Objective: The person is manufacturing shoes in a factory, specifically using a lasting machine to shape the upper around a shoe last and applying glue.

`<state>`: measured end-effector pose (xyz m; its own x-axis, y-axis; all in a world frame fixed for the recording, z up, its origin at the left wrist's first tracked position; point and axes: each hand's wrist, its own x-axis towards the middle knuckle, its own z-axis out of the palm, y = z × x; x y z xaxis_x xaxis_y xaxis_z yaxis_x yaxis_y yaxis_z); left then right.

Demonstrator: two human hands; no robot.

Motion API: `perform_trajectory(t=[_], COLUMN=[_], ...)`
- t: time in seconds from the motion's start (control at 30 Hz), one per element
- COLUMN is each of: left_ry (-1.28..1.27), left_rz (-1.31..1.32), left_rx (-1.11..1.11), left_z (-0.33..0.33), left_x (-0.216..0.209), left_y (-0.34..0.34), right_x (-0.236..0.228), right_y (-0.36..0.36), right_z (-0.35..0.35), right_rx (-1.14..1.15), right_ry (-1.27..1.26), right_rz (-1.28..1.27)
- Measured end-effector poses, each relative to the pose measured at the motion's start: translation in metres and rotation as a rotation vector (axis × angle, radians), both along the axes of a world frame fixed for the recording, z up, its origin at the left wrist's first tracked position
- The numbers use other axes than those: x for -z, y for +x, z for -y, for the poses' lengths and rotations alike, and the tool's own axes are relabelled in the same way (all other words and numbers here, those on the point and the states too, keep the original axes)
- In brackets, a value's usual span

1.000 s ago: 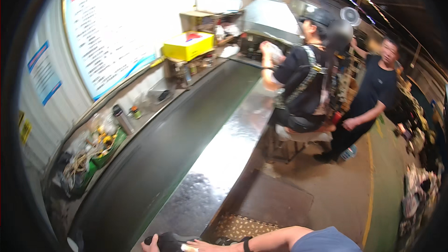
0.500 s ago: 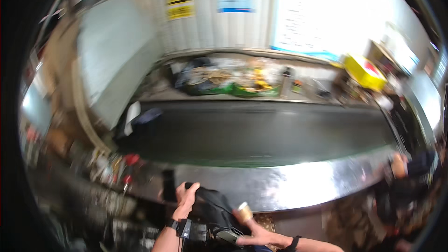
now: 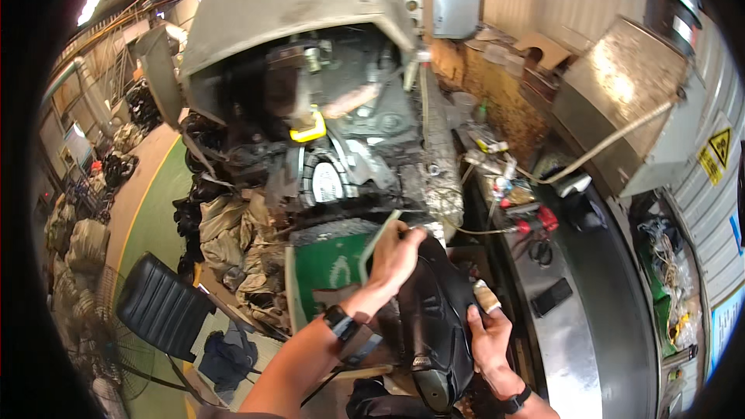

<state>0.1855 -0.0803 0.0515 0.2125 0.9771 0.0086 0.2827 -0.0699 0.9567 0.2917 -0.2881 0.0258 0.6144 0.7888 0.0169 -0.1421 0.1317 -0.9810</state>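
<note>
Between my hands is a black leather boot (image 3: 438,314), tilted lengthwise in front of my body, its far end up near the machine and its near end by my lap. My left hand (image 3: 396,260) is closed on the far upper end, with the fingertips partly hidden. Along the right side, my right hand (image 3: 489,339) grips the boot with the thumb lying on it. A tan and white wrap (image 3: 486,296) covers a finger of that hand. Both wrists carry dark bands.
Ahead stands a hooded machine (image 3: 326,147) with a yellow guard. A green-faced bin (image 3: 330,264) is beside my left hand. At right, a metal ledge (image 3: 570,341) holds a phone (image 3: 552,297), scissors (image 3: 537,252) and a red tool (image 3: 543,221). A black chair (image 3: 164,302) stands left.
My view has swung left, from facing the conveyor to facing the machine; the conveyor now lies at right. The black boot is now up between both hands. My left hand is away from the phone.
</note>
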Motion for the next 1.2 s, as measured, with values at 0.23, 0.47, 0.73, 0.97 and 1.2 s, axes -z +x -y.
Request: perform_trajectory(t=[0.23,0.47,0.73,0.97,1.2], left_ry=[-0.679,0.046,-0.766,-0.655,-0.699], left_rz=[1.079,0.557,1.055,0.652,0.846], left_rx=[0.105,-0.254,-0.006,-0.336,-0.375], left_z=[-0.068,-0.124,-0.107,-0.123,-0.131], left_x=[-0.026,-0.025,0.008,0.028,0.037], left_y=[-0.143,-0.173,-0.187,-0.174,-0.167], right_x=[-0.007,0.005,-0.004,0.006,0.033], right_y=[-0.086,-0.125,-0.116,-0.12,-0.113], right_z=[-0.13,-0.206,-0.258,-0.292,-0.303], right_rx=[-0.171,-0.171,-0.45,-0.188,-0.167], right_ry=[-0.052,-0.027,0.009,-0.11,-0.208], right_rz=[-0.402,-0.579,-0.653,-0.598,-0.559])
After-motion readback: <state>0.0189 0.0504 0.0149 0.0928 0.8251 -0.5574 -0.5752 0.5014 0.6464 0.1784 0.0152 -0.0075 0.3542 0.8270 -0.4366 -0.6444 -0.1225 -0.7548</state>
